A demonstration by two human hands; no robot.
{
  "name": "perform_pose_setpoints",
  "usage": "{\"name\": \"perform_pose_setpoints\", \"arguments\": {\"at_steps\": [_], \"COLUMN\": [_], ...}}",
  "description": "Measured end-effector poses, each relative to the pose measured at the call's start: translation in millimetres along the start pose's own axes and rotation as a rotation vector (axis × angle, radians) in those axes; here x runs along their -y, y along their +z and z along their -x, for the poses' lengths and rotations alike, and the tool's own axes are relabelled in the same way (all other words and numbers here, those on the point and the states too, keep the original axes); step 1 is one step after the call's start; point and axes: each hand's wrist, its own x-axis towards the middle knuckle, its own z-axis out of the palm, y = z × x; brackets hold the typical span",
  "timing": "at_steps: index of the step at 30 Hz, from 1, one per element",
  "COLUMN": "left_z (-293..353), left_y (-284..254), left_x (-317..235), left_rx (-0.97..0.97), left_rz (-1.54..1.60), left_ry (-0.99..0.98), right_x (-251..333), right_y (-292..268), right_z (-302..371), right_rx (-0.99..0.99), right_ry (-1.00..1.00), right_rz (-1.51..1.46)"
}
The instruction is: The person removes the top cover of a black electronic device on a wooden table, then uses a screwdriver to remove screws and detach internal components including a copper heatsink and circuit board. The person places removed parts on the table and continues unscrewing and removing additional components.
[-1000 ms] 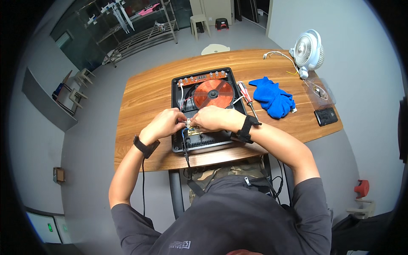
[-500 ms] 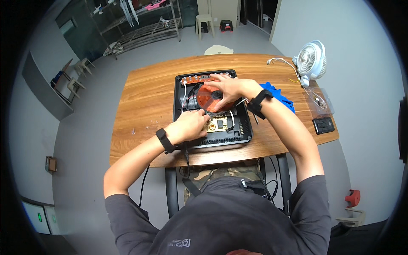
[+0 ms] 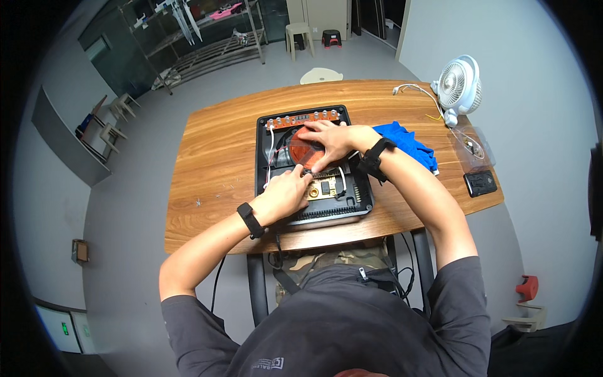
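An opened induction cooker [image 3: 260,157] lies on the wooden table in front of me, its insides showing. My right hand [image 3: 336,141] spans the round copper-coloured coil [image 3: 300,156], fingers over its far part and thumb at its near edge. At that near edge, my left hand [image 3: 286,195] is closed, fingertips almost touching the right thumb; whatever they pinch is hidden. Beside the left fingers sits a tan circuit board [image 3: 326,187] with a white wire. An orange control strip [image 3: 292,119] runs along the cooker's far end.
A blue cloth [image 3: 405,147] lies to the cooker's right. Farther right are a white fan [image 3: 458,88], a clear plastic box [image 3: 471,151] and a black device [image 3: 480,183]. Small whitish bits [image 3: 198,202] lie on the table's left side. A stool [image 3: 321,75] stands beyond the far edge.
My right hand has slid slightly nearer and left, its thumb now down beside my left fingertips. The far control strip shows more fully. My left hand has barely shifted.
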Motion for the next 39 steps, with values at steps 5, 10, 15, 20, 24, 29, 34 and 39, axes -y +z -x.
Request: {"name": "perform_pose_setpoints", "arguments": {"at_steps": [5, 10, 15, 20, 24, 29, 34, 39], "left_z": [-1.2, -4.0, -10.6, -12.9, -17.4, -18.7, -18.2, -14.9], "left_y": [1.2, 5.6, 2.1, 3.0, 0.7, -11.3, -28.6, -44.3], "left_x": [-3.9, -3.3, -1.3, 7.0, 8.1, 5.3, -0.4, 0.0], "left_rx": [0.010, -0.007, 0.034, 0.014, 0.040, 0.089, 0.070, 0.004], "left_rz": [0.008, -0.033, -0.022, 0.061, 0.097, 0.082, 0.089, 0.072], "left_ry": [-0.038, -0.066, -0.018, 0.040, 0.042, 0.031, 0.021, 0.032], "right_x": [-45.0, -62.9, -74.6, -76.9, -79.8, -87.5, -82.7, -71.0], "right_y": [-5.6, -7.8, 0.6, -0.7, -0.5, -11.1, -20.7, -39.7], "right_z": [-2.3, 0.4, -6.7, -12.2, -13.0, -8.4, 4.2, 17.8], "right_rx": [-0.232, -0.197, -0.198, -0.188, -0.225, -0.149, -0.201, -0.276], "right_ry": [0.037, 0.203, 0.209, 0.226, 0.161, 0.126, 0.115, 0.079], "right_rz": [-0.126, -0.146, -0.192, -0.244, -0.283, -0.524, -0.848, -0.954]}}
